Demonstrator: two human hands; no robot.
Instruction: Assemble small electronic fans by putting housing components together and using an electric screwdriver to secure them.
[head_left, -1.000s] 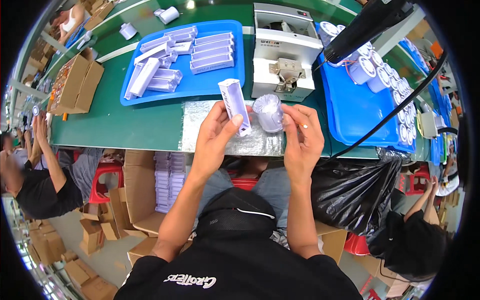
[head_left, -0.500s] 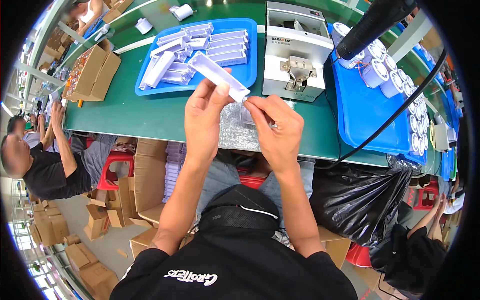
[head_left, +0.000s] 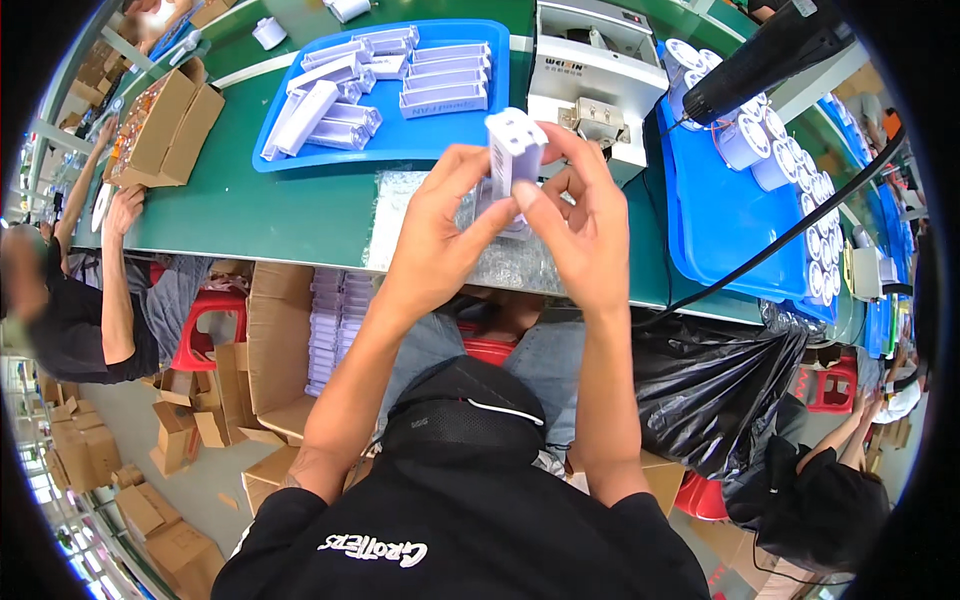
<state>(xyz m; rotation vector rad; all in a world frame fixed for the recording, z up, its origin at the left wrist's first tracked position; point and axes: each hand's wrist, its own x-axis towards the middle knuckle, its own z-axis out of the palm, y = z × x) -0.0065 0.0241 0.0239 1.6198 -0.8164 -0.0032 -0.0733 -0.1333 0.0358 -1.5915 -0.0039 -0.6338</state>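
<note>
A long white plastic housing [head_left: 508,165] is held up on end between my two hands, its small end face with holes turned upward. My left hand [head_left: 445,225] pinches it from the left with thumb and fingers. On its other side, my right hand [head_left: 580,215] grips it, thumb on the front face and fingers curled behind. Below the hands lies a sheet of clear bubble wrap [head_left: 400,205], with another pale part on it mostly hidden by the hands. Behind to the left, a blue tray [head_left: 400,140] carries several similar white housings [head_left: 445,97].
A grey-white machine [head_left: 585,85] stands behind my right hand. Beside it, a blue tray [head_left: 740,265] holds many round white parts [head_left: 745,142]. A black tool [head_left: 765,65] hangs at upper right, its cable crossing the tray. An open carton [head_left: 165,130] sits left; co-workers sit on both sides.
The housing has turned from lying slanted to standing on end. My right hand has moved from its tip to around its side, and both hands have shifted slightly right.
</note>
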